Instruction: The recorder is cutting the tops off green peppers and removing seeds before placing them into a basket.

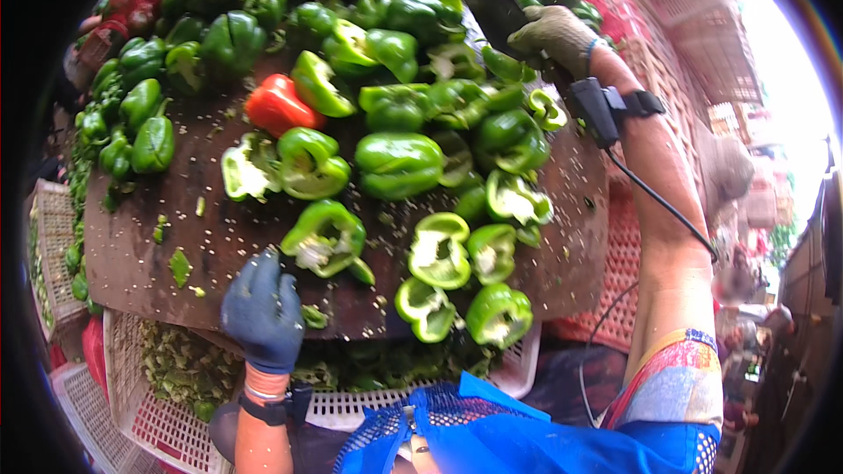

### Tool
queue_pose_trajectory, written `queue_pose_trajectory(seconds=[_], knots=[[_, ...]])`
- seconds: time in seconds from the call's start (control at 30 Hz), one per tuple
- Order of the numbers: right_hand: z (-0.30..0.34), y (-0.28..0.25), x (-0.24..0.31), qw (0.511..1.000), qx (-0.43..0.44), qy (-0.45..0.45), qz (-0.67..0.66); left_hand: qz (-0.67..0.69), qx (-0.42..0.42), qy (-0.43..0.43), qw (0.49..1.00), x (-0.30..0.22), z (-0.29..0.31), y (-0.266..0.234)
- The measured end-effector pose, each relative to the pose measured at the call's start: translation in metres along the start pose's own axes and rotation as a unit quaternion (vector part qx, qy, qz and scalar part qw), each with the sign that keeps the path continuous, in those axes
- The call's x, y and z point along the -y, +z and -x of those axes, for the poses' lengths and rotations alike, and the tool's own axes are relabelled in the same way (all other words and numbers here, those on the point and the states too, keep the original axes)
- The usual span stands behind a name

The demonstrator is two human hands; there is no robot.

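Observation:
My left hand (263,309), in a dark blue glove, rests at the near edge of the brown board (132,250). Its fingers point forward and hold nothing visible. Just beyond them lies a cut green bell pepper (349,230), its pale core showing. At the far right my right hand (558,37), in a light knitted glove, closes on a dark broad-bladed knife (502,2); the handle is hidden in the grip. Cut pepper halves (441,254) lie near the right front of the board. A whole green pepper (399,164) and a red pepper (279,105) sit mid-board.
Many green peppers (233,42) are heaped along the far and left sides. Below the board's front edge, a crate (167,430) holds pale cores and green scraps. Stacked crates (716,53) stand on the right. Seeds and bits of pepper litter the board.

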State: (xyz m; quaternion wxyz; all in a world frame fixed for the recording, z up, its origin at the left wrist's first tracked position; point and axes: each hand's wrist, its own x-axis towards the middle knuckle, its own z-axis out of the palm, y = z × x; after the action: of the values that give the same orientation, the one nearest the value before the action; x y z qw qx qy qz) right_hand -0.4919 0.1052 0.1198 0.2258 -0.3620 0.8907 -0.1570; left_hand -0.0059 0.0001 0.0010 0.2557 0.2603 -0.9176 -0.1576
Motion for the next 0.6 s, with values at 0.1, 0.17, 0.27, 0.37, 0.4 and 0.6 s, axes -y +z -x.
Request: queue_pose_trajectory(seconds=[0.1,0.17,0.27,0.37,0.4,0.6], knots=[[0.074,-0.024,-0.027,0.970,-0.072,-0.033,-0.231,-0.002,-0.015,0.008,1.000,0.001,0.001,-0.002],[0.125,-0.031,-0.035,0.943,-0.118,0.074,-0.302,-0.016,-0.009,-0.019,1.000,0.001,0.003,-0.001],[0.187,-0.014,-0.084,0.880,-0.141,0.157,-0.426,-0.026,-0.014,-0.014,0.999,0.001,0.002,-0.004],[0.236,0.020,-0.110,0.847,-0.125,0.183,-0.483,-0.032,-0.031,0.003,0.999,0.004,0.004,0.008],[0.248,0.035,-0.119,0.822,-0.114,0.201,-0.521,-0.028,-0.036,0.009,0.999,0.003,0.003,0.007],[0.255,0.080,-0.129,0.943,-0.106,0.293,0.116,0.015,-0.049,0.011,0.999,-0.005,0.008,-0.010]])
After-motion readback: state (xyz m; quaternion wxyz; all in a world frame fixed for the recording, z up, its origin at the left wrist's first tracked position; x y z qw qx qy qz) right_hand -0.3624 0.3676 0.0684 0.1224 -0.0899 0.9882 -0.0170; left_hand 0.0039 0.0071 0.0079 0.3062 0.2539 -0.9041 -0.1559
